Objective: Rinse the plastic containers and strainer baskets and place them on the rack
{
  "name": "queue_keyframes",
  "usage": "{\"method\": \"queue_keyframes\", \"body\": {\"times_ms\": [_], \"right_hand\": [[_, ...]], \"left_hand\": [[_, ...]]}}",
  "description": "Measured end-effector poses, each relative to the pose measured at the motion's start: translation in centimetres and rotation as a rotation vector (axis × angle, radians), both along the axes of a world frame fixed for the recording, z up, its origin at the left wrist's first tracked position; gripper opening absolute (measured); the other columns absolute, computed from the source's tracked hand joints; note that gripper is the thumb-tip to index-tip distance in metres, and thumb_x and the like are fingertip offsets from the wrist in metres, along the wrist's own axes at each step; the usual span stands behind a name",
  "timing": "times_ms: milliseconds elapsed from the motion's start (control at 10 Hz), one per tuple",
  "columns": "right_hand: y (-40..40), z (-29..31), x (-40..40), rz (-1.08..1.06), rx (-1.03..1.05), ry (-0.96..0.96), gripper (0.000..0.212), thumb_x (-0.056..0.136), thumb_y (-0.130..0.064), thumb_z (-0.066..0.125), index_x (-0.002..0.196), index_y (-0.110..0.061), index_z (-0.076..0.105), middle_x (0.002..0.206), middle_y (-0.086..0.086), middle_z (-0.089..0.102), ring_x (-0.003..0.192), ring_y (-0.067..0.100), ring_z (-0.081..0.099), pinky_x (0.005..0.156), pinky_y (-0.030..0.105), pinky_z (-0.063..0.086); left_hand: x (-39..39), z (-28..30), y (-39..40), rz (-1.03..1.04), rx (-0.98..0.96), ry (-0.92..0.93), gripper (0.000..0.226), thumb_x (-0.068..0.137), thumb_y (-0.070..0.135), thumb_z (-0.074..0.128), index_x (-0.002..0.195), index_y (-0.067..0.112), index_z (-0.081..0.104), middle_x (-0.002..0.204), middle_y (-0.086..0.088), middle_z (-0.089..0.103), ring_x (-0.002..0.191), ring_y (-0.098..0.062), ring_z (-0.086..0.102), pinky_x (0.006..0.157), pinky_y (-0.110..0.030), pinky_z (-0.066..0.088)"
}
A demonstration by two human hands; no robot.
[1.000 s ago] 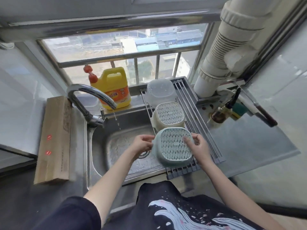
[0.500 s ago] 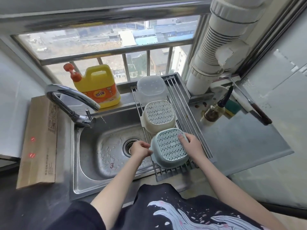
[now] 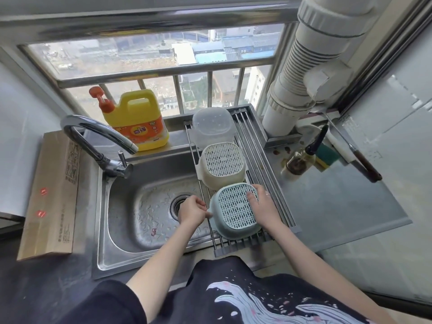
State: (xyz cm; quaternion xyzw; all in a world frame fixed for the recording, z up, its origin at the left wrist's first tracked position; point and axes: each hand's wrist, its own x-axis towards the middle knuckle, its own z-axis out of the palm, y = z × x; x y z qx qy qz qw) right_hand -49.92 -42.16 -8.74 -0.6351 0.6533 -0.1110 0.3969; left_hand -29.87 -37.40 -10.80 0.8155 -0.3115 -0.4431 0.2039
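Note:
A pale blue strainer basket (image 3: 233, 211) lies upside down at the near end of the roll-up rack (image 3: 268, 181) over the sink's right side. My left hand (image 3: 192, 210) pinches the basket's left handle. My right hand (image 3: 263, 206) holds its right side, fingers over the perforated bottom. Behind it on the rack sit a cream strainer basket (image 3: 222, 163) and a clear plastic container (image 3: 212, 126), both upside down.
The steel sink (image 3: 145, 206) has a drain at its middle and a curved tap (image 3: 98, 139) at the left. A yellow detergent jug (image 3: 140, 120) stands on the sill. A cardboard box (image 3: 53, 192) lies left; a bottle (image 3: 299, 160), sponge (image 3: 327, 156) and knife (image 3: 360, 157) lie right.
The view has risen and tilted. The tap's trickle has stopped. Both hands stay on the blue basket, which has settled on the near end of the rack.

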Motion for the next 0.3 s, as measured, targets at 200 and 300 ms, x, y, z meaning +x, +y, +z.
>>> {"method": "queue_keyframes", "body": {"times_ms": [200,300], "right_hand": [[-0.1,0.1,0.6,0.006,0.022,0.045,0.047,0.102,-0.034,0.032,0.142,-0.01,0.031,0.138,0.018,0.042,0.119,0.03,0.048,0.096,0.038,0.041],[-0.5,0.8,0.7,-0.092,-0.027,-0.034,0.047,0.101,-0.029,0.037,0.143,-0.009,0.031,0.144,0.014,0.037,0.13,0.026,0.04,0.106,0.038,0.034]], "left_hand": [[-0.1,0.5,0.8,-0.199,0.082,-0.242,0.041,0.069,0.044,0.076,0.088,0.019,0.049,0.087,0.004,0.058,0.091,-0.021,0.055,0.065,-0.03,0.037],[1.0,0.7,0.4,-0.206,0.012,-0.275,0.031,0.076,0.041,0.068,0.086,0.018,0.05,0.091,0.0,0.058,0.097,-0.025,0.056,0.072,-0.032,0.044]]}}
